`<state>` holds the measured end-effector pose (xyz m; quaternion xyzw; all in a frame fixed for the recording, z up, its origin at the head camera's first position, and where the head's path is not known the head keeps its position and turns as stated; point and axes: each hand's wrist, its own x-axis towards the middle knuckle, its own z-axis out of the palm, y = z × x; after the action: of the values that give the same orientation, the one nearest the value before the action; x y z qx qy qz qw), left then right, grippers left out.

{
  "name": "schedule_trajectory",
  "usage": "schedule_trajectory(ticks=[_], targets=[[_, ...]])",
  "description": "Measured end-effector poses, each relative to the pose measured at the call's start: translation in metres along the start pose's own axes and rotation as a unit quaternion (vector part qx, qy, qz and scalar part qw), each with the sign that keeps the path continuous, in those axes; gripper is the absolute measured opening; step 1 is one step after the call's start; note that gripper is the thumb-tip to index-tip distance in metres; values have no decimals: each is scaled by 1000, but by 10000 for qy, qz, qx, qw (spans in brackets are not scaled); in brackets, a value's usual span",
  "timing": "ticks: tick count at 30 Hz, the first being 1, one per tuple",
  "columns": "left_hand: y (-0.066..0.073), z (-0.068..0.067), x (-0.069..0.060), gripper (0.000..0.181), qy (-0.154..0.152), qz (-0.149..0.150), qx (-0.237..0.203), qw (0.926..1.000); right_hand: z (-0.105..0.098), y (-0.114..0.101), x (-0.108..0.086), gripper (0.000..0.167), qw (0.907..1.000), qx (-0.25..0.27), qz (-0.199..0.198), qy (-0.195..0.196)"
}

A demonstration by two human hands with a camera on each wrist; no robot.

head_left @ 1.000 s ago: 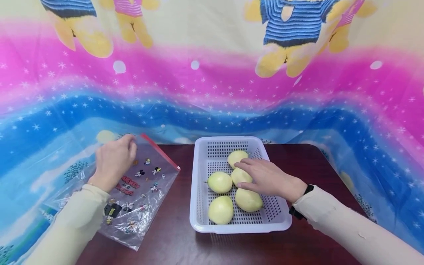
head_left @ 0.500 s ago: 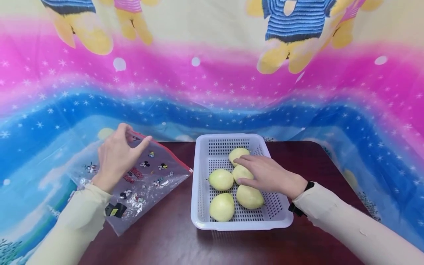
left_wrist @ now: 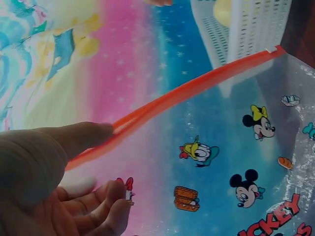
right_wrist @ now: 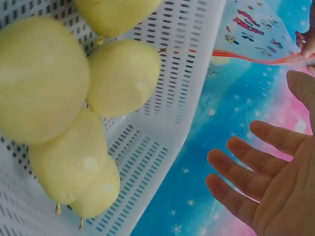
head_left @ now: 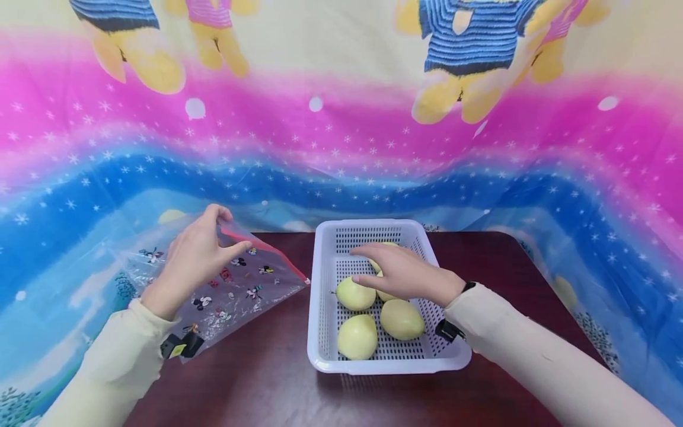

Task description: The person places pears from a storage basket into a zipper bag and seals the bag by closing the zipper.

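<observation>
My left hand (head_left: 194, 255) holds a clear zip bag (head_left: 240, 305) with cartoon prints by its red-edged mouth. In the left wrist view the thumb lies against the red zip strip (left_wrist: 197, 83), whose two edges are slightly parted near the thumb. Over the white plastic basket (head_left: 395, 366) hovers my right hand (head_left: 411, 273), its fingers extended and holding nothing. Several yellow-green pears lie in the basket, among them a front-left pear (head_left: 356, 338) and a front-right pear (head_left: 402, 320). The hand partly hides the rear ones. In the right wrist view a large pear (right_wrist: 44, 78) appears closest.
A dark reddish-brown table (head_left: 267, 379) carries the basket. Behind and around it hangs a printed cloth backdrop (head_left: 299, 142). The bag's zip corner comes close to the basket's left side. A black strap (head_left: 450, 329) circles the right wrist.
The left thumb has spread away from the fingers, and the bag's mouth has been raised, parted and shifted toward the basket. My right hand has moved left over the pears.
</observation>
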<state>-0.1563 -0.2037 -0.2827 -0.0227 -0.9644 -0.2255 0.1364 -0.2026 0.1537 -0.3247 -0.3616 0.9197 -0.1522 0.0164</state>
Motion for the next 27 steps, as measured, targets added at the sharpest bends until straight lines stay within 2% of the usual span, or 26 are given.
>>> schedule_trajectory(ticks=[3, 7, 12, 14, 17, 20, 23, 27], targets=[[-1, -7, -2, 51, -42, 46, -159, 9999, 2, -2, 6, 58, 9998, 200, -5, 11], [0, -13, -6, 43, 152, 54, -439, 9989, 6, -1, 11, 56, 9994, 357, -17, -5], [2, -15, -8, 39, 781, 104, -753, 9940, 10, -4, 17, 57, 9984, 558, -74, -57], [2, -14, -5, 39, 1153, 281, -738, 9902, 12, -6, 20, 57, 9976, 678, -73, -108], [4, -12, 2, 39, 1658, 672, -439, 9829, 14, -12, 27, 56, 9964, 822, -98, -177], [7, -6, 9, 37, 1936, 1079, -3, 9751, 16, -21, 35, 55, 9953, 940, -116, -224], [11, 2, 14, 35, 1826, 1282, 368, 9741, 17, -37, 45, 51, 9935, 1106, -184, -209], [16, 12, 17, 34, 1396, 1363, 678, 9784, 22, -63, 59, 44, 9898, 1385, -248, -227]])
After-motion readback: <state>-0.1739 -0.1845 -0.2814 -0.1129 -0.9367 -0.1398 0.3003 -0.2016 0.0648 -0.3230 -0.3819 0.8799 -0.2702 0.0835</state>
